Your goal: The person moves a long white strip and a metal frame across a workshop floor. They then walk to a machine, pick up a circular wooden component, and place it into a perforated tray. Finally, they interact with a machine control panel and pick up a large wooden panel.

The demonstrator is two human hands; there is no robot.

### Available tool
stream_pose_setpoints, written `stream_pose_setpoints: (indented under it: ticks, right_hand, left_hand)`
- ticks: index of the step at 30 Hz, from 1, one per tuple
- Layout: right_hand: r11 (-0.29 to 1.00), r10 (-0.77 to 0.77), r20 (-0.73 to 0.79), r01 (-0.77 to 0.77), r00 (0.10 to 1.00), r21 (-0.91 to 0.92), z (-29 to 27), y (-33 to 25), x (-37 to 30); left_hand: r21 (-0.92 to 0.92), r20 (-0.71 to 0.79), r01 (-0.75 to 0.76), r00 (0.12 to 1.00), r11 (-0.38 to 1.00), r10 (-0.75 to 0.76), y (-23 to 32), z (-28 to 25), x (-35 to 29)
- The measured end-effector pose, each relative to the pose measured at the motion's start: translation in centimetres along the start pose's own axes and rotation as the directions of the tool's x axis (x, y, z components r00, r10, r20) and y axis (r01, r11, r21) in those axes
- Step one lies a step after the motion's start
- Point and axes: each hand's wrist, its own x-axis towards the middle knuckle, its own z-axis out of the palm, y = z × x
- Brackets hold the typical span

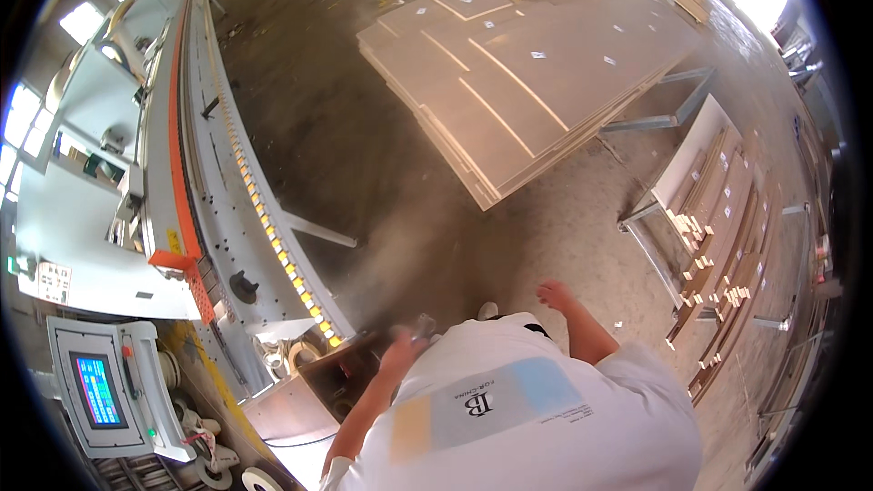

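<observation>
My left hand (400, 352) is low in the middle, beside the near end of a long machine (211, 191). Its fingers are blurred but appear closed on a small see-through object (424, 327), whose kind I cannot make out. My right hand (556, 295) hangs out to the right above the concrete floor. Its fingers are loosely bent and a little apart, with nothing visible in them. Ahead of both hands, and out of their reach, lies a large stack of brown boards (536, 64) with small white labels.
Yellow rollers (284, 256) line the machine's edge, above a slanted metal leg (318, 229). A control panel (116, 391) with a lit screen stands at lower left. Narrow board strips (727, 209) lie on a metal rack (657, 259) at right. A steel frame (668, 118) juts from under the stack.
</observation>
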Motion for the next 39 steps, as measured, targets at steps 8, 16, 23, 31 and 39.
stream_pose_setpoints:
  ticks: [8, 16, 23, 31, 39]
  right_hand:
    - [0.819, 0.530, -0.071, -0.488, 0.845, 0.303, -13.2, 13.9, -11.2]
    - [0.928, 0.195, 0.209, -0.249, 0.958, 0.276, -7.6, 14.0, -7.5]
    - [0.958, 0.283, -0.218, -0.287, 0.934, 0.013, -3.2, 2.0, 0.6]
    - [0.877, 0.342, -0.295, -0.416, 0.892, -0.240, -3.4, -10.1, -1.1]
    - [0.842, 0.304, -0.285, -0.396, 0.909, -0.365, -1.9, -16.5, 1.8]
  left_hand:
    - [-0.251, -0.194, -0.116, 0.979, 0.961, 0.068, 2.7, 4.3, 9.3]
    - [-0.541, 0.183, 0.038, 0.980, 0.840, 0.073, 9.4, 0.5, 12.3]
    - [-0.531, 0.243, 0.236, 0.962, 0.814, -0.120, 10.4, -3.6, 19.8]
    - [-0.306, 0.521, 0.313, 0.846, 0.899, -0.117, 4.4, -7.2, 26.4]
    - [-0.423, 0.601, 0.363, 0.798, 0.830, -0.043, 4.6, -7.3, 30.5]
